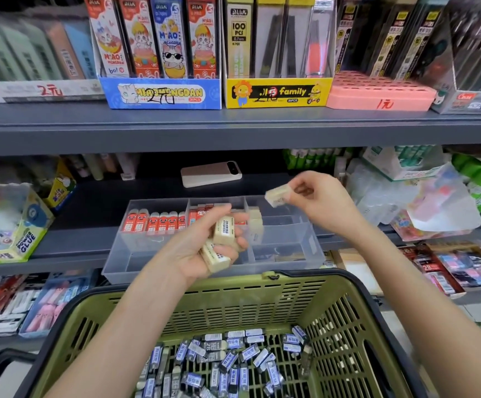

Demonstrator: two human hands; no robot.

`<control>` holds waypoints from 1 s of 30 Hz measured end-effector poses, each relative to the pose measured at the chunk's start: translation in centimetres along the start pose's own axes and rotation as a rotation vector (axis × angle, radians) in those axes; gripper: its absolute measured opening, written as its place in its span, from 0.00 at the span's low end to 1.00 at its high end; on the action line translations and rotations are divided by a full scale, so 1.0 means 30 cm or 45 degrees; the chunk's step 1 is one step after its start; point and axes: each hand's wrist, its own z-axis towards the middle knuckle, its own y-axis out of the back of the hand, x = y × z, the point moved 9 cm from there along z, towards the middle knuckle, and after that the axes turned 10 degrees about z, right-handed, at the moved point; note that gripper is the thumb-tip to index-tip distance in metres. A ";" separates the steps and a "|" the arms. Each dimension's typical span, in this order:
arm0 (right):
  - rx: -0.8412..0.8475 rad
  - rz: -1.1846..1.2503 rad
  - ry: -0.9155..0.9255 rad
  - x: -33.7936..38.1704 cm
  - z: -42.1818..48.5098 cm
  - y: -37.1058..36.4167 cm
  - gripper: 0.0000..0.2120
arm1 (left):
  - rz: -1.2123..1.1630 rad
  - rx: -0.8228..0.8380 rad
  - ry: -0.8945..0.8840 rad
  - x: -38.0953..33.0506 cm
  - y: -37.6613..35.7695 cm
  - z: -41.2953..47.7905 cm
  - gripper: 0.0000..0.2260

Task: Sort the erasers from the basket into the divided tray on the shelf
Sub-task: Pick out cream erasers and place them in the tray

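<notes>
1. Eraser (276, 196), cream, is hanging over the divided tray (311, 245); we are pinching it with our right hand (322, 202).
2. We are aiming it for the cream row (256, 222), clear of the red erasers (159, 222).
3. Our left hand (202, 251) is gripping spare cream erasers (224, 231) in front of the tray; passing one at a time seems safest.

Phone (210, 173) centre bkgd, pink box (377, 94) upper R, glue box (18, 234) L
</notes>
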 end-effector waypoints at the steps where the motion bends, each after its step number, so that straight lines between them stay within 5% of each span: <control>1: 0.058 -0.257 -0.020 -0.027 0.015 -0.014 0.03 | -0.038 -0.016 -0.007 -0.005 0.006 -0.003 0.12; 4: 0.295 -0.572 -0.072 -0.092 0.043 -0.095 0.08 | -0.099 -0.051 -0.019 -0.016 0.019 -0.015 0.14; 9: 0.598 -0.283 -0.157 -0.132 0.048 -0.209 0.11 | -0.200 -0.115 -0.040 -0.014 0.052 -0.024 0.13; 15: 0.608 -0.332 -0.214 -0.166 0.032 -0.232 0.17 | -0.110 -0.134 -0.048 -0.005 0.072 -0.024 0.14; 18: 0.451 -0.408 -0.060 -0.102 0.022 -0.194 0.16 | -0.009 -0.105 -0.074 -0.003 0.063 -0.027 0.18; 22: 0.431 0.291 -0.035 0.035 -0.043 -0.176 0.13 | 0.057 -0.036 -0.074 0.009 0.040 -0.018 0.17; 30: 0.553 0.764 -0.126 0.084 -0.094 -0.184 0.06 | 0.077 0.057 -0.083 0.007 -0.026 -0.010 0.12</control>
